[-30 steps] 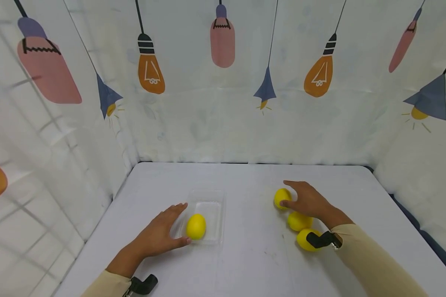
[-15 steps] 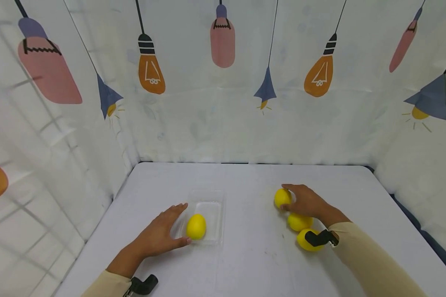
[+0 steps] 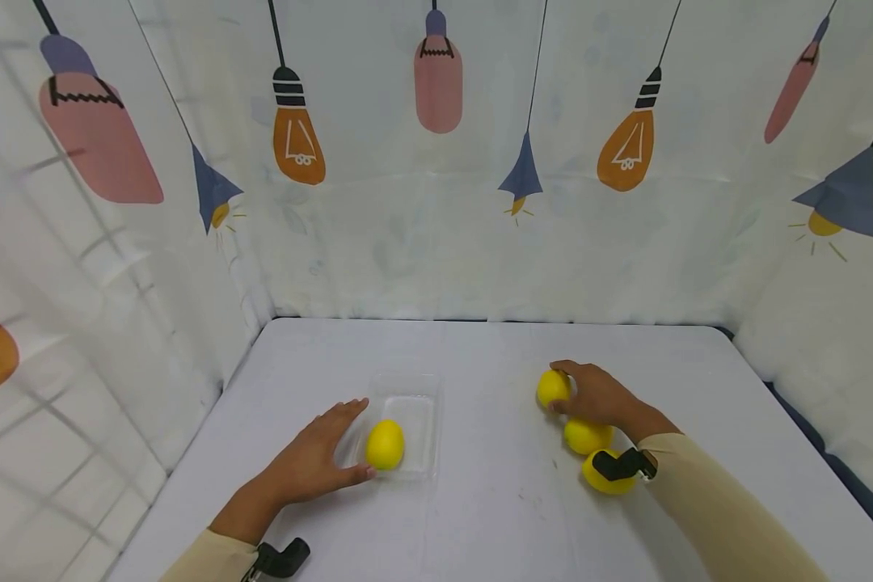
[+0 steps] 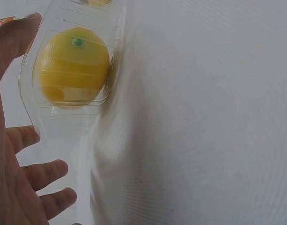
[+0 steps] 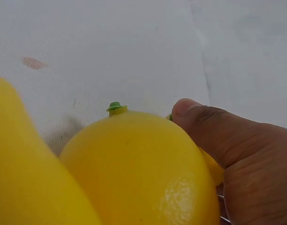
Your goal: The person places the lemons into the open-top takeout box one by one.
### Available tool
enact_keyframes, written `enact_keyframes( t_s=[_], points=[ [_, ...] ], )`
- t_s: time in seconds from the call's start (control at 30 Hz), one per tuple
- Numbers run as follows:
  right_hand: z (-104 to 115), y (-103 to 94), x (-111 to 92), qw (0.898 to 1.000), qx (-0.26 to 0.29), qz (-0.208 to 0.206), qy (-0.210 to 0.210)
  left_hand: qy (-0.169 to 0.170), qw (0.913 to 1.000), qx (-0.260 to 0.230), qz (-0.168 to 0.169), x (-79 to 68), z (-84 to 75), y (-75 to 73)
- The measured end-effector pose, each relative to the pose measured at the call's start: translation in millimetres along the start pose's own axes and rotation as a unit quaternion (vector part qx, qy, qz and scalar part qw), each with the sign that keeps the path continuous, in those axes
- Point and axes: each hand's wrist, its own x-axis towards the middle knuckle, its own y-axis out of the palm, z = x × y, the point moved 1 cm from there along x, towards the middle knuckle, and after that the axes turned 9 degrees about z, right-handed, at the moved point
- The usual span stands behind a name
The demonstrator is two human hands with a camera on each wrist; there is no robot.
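Observation:
My right hand (image 3: 599, 394) grips the farthest of three yellow lemons, the far lemon (image 3: 552, 390), with its thumb on the near side and fingers over the far side. Below that hand are a middle lemon (image 3: 586, 436) and a near lemon (image 3: 605, 475), partly hidden by the black wrist camera. In the right wrist view the thumb (image 5: 204, 129) shows behind a large lemon (image 5: 143, 173) with a green stem tip. My left hand (image 3: 313, 457) is spread beside a clear plastic tray (image 3: 423, 428), fingertips right at its rim. One lemon (image 3: 385, 444) lies in the tray.
A white-covered table (image 3: 495, 517) bears everything. White cloth walls printed with lamps and bulbs enclose its back and sides; the back wall (image 3: 407, 259) meets the far table edge. A small stain (image 5: 34, 63) marks the cloth near the lemons.
My right hand has come down slightly and its fingers have closed round the far lemon. The left hand, tray and other lemons have stayed in place.

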Motion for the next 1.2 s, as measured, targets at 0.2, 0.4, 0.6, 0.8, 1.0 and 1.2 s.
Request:
enact_keyframes(
  t_s=[0.2, 0.4, 0.6, 0.8, 1.0, 1.2],
  points=[
    [-1.2, 1.4, 3.2, 1.0, -0.012, 0.0, 0.009, -0.004, 1.0, -0.002, 0.002, -0.3, -0.2, 1.2],
    [-0.1, 1.9, 2.6, 1.0, -0.019, -0.008, 0.005, -0.008, 0.9999, -0.01, 0.005, -0.1, -0.5, 1.6],
    [2.7, 0.6, 1.9, 1.0, -0.02, -0.009, -0.007, -0.008, 0.9999, -0.006, 0.004, 0.1, -0.9, 1.6],
    [8.0, 0.0, -0.1, 0.999, -0.011, -0.012, -0.028, -0.006, 1.0, -0.003, 0.004, 0.1, -0.6, 1.7],
    [18.0, -1.3, -5.2, 0.999, 0.014, -0.009, -0.045, -0.005, 1.0, -0.003, 0.005, 0.0, -0.1, 0.2],
    [29.6, -2.9, -9.8, 0.998, 0.022, -0.006, -0.057, -0.004, 1.0, -0.005, 0.005, -0.1, -0.9, -0.7]
  ],
)
